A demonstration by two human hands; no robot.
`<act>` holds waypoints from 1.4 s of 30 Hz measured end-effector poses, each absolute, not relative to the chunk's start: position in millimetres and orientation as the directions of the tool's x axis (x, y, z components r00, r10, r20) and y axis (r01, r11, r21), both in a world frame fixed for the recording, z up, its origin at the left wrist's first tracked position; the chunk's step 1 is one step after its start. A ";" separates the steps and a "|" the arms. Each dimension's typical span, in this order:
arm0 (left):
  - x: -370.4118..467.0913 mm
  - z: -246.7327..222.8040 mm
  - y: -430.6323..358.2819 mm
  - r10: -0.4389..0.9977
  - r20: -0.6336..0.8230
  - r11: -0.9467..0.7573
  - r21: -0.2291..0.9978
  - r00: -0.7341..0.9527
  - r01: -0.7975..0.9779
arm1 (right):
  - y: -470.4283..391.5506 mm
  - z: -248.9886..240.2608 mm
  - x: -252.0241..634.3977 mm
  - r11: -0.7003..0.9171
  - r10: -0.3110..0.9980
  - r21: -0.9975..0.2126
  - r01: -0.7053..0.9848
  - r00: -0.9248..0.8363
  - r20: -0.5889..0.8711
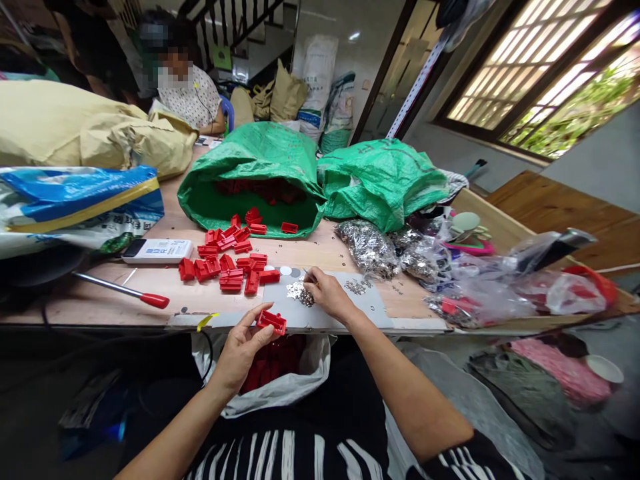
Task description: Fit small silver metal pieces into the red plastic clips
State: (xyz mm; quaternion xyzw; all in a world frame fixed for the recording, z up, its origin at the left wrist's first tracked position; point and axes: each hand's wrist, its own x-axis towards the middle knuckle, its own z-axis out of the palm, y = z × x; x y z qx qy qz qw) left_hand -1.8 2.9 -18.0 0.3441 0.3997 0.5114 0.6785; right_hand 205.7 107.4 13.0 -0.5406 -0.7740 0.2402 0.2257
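Note:
Between the thumb and fingers of my left hand (245,343) is a red plastic part (271,322), its hollow side facing up, just off the table's front edge. My right hand (325,291) reaches down to a pile of small metal pieces (296,289) on a grey sheet (370,308). Its fingertips are pinched together at the pile, and whatever they hold is too small to make out. A smaller heap of metal pieces (356,287) lies right of that hand. Loose red parts (231,280) are scattered left of the pile, in front of an open green sack (250,160).
Below the table edge, a white sack (295,392) holds more red parts. A red-handled lever (155,301) and a white box (157,250) are at the left. Plastic bags of metal pieces (369,247) lie at the right. A person (193,100) sits across the table.

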 end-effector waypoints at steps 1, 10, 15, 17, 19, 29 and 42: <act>-0.5 -16.2 3.7 0.967 -0.201 0.252 0.856 0.158 -0.452 | 104.1 13.8 206.3 0.302 0.943 -0.668 0.681 -0.317 0.103; 9.2 -7.8 9.8 0.962 -0.232 0.273 0.776 0.145 -0.569 | 53.2 20.9 186.4 0.107 0.926 -0.961 0.256 -0.378 0.002; 11.5 -6.2 9.0 0.966 -0.203 0.258 0.784 0.158 -0.565 | 38.8 17.3 180.5 0.281 0.917 -0.907 0.314 -0.366 0.157; 11.5 -5.5 8.5 0.964 -0.201 0.266 0.783 0.176 -0.563 | 37.8 15.7 183.0 0.302 0.901 -0.898 0.320 -0.404 0.159; 11.4 -5.0 8.0 0.959 -0.202 0.279 0.778 0.197 -0.563 | 37.7 15.2 186.5 0.327 0.879 -0.886 0.328 -0.451 0.158; 12.5 -5.9 6.3 0.959 -0.191 0.275 0.810 0.210 -0.518 | 33.8 15.0 191.6 0.368 0.827 -0.862 0.348 -0.546 0.133; 11.2 -6.7 15.2 0.976 -0.070 0.165 0.853 0.206 -0.494 | 33.9 7.8 175.1 0.029 0.921 -0.989 0.142 -0.388 -0.029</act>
